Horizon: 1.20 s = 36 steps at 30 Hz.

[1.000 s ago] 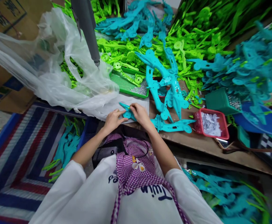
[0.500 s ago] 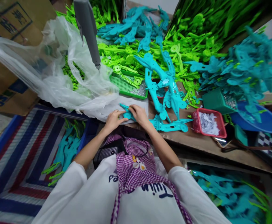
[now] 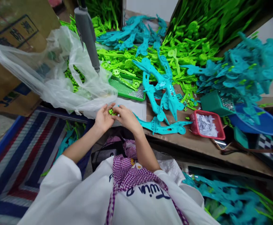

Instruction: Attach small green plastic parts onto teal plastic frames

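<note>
My left hand (image 3: 104, 119) is turned palm up, its fingers curled around several small bright-green plastic pieces (image 3: 112, 112). Over that palm reaches my right hand (image 3: 128, 119), fingers bent together with the tips at the green pieces; what they pinch, if anything, is hidden. Just right of my right wrist lies a long teal plastic part (image 3: 164, 126) along the table's front edge. Beneath both hands is a white sheet (image 3: 136, 108). A clear plastic bag (image 3: 85, 97) holding more small green pieces stands open beyond my left hand.
A grey power screwdriver (image 3: 88, 37) hangs above the bag. Behind the sheet sits a green tray (image 3: 129, 93) with small metal bits. Joined teal parts (image 3: 155, 84) lie right of it. Farther right are a red basket (image 3: 221, 132) of white scraps and a blue basin (image 3: 267, 125).
Both hands have moved left toward the bag. The teal piece they held is no longer visible in them. Small green pieces now show in my left palm.
</note>
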Available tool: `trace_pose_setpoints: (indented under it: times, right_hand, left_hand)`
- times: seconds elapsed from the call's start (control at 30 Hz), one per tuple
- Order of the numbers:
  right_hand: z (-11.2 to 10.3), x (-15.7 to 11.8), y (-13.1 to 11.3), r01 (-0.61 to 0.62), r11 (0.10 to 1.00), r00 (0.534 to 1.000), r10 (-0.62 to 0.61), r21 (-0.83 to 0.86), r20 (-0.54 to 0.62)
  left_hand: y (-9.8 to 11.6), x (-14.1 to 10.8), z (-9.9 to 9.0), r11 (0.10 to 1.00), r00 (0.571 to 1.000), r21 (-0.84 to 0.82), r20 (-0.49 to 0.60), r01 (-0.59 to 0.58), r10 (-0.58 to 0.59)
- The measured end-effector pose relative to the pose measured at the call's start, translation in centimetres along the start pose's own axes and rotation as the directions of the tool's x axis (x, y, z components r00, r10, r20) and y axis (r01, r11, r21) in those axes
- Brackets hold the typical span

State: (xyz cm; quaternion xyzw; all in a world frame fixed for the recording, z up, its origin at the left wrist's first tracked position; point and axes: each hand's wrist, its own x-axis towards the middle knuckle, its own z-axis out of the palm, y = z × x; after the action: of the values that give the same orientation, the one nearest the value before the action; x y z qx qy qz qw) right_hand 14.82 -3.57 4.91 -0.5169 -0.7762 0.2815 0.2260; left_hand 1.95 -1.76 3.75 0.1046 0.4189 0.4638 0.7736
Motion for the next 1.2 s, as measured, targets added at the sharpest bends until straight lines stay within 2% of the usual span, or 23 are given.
trace_pose_setpoints:
  times: [0.13, 0.23, 0.33, 0.4, 0.47, 0.5, 0.57, 0.6, 0.63, 0.7, 0.73, 0.77, 0.8, 0.83, 0.9, 0.93, 1.0, 1.07, 1.2]
  right_hand:
    - [-1.4, 0.1, 1.1, 0.106, 0.991, 0.994, -0.103, 0.077, -0.048]
    - [-0.8, -1.4, 2.2, 0.189, 0.966, 0.976, -0.166, 0.175, -0.138]
    - [0.4, -3.8, 2.5, 0.207, 0.948, 0.948, -0.133, 0.243, -0.289]
    - [0.3, -5.7, 2.6, 0.178, 0.939, 0.912, -0.045, 0.295, -0.407]
    - [-1.1, -8.0, 3.6, 0.079, 0.931, 0.845, 0.128, 0.357, -0.52]
    - [-2.2, -9.3, 4.6, 0.002, 0.918, 0.79, 0.242, 0.397, -0.563]
    - [-4.9, -12.4, 7.8, -0.157, 0.865, 0.634, 0.458, 0.477, -0.623]
    - [-6.2, -14.0, 9.8, -0.211, 0.834, 0.563, 0.531, 0.51, -0.634]
    - [-7.4, -15.6, 11.9, -0.253, 0.813, 0.504, 0.574, 0.525, -0.646]
    - [-9.3, -18.5, 15.8, -0.308, 0.774, 0.457, 0.63, 0.553, -0.628]
    - [-9.9, -19.7, 17.5, -0.322, 0.764, 0.445, 0.643, 0.559, -0.623]
    - [-10.3, -20.5, 18.8, -0.332, 0.761, 0.433, 0.648, 0.557, -0.627]
    - [-10.4, -21.1, 19.8, -0.342, 0.765, 0.415, 0.644, 0.546, -0.643]
    - [-10.5, -21.4, 20.6, -0.354, 0.774, 0.397, 0.632, 0.524, -0.666]
    - [-10.3, -21.4, 21.4, -0.391, 0.796, 0.378, 0.597, 0.462, -0.708]
    - [-10.1, -21.3, 21.7, -0.415, 0.806, 0.388, 0.577, 0.423, -0.719]
    - [-9.8, -21.1, 21.9, -0.458, 0.826, 0.446, 0.534, 0.329, -0.719]
    - [-9.7, -21.0, 22.0, -0.486, 0.84, 0.512, 0.496, 0.239, -0.702]
    - [-9.8, -21.4, 22.2, -0.496, 0.859, 0.599, 0.443, 0.126, -0.667]
  left_hand:
    - [0.9, 0.3, 0.7, 0.997, 0.998, 0.061, 0.046, -0.046, 0.043]
    - [0.2, 0.0, 1.1, 0.999, 0.998, 0.021, 0.057, 0.032, -0.033]
    - [-1.3, -0.4, 1.6, 0.987, 0.986, -0.041, 0.06, 0.156, -0.153]
    - [-2.6, -0.5, 2.1, 0.979, 0.977, -0.03, 0.078, 0.203, -0.201]
    - [-4.1, -0.5, 2.4, 0.981, 0.975, 0.038, 0.108, 0.193, -0.196]
    - [-4.9, -0.5, 2.5, 0.983, 0.977, 0.099, 0.129, 0.157, -0.169]
    - [-6.4, -0.5, 2.6, 0.954, 0.977, 0.299, 0.205, -0.006, -0.058]
    - [-7.2, -0.6, 2.8, 0.893, 0.961, 0.43, 0.276, -0.134, 0.012]
    - [-8.0, -0.5, 3.1, 0.781, 0.925, 0.556, 0.373, -0.285, 0.072]
    - [-9.7, -0.3, 4.4, 0.432, 0.795, 0.692, 0.597, -0.579, 0.109]
    - [-10.7, 0.0, 5.5, 0.236, 0.721, 0.691, 0.688, -0.684, 0.076]
    - [-11.8, 0.4, 6.8, 0.052, 0.663, 0.661, 0.749, -0.748, 0.021]
    - [-13.0, 0.8, 8.2, -0.111, 0.629, 0.622, 0.777, -0.775, -0.038]
    - [-14.3, 1.3, 9.6, -0.248, 0.621, 0.586, 0.778, -0.771, -0.096]
    - [-16.6, 2.3, 11.9, -0.442, 0.655, 0.533, 0.733, -0.722, -0.186]
    - [-17.5, 2.7, 12.6, -0.499, 0.676, 0.516, 0.705, -0.697, -0.214]
    - [-18.8, 3.2, 13.1, -0.554, 0.707, 0.507, 0.668, -0.66, -0.231]
    - [-19.4, 3.4, 12.7, -0.564, 0.721, 0.522, 0.662, -0.64, -0.205]
    - [-19.3, 3.4, 11.6, -0.566, 0.724, 0.533, 0.668, -0.629, -0.175]
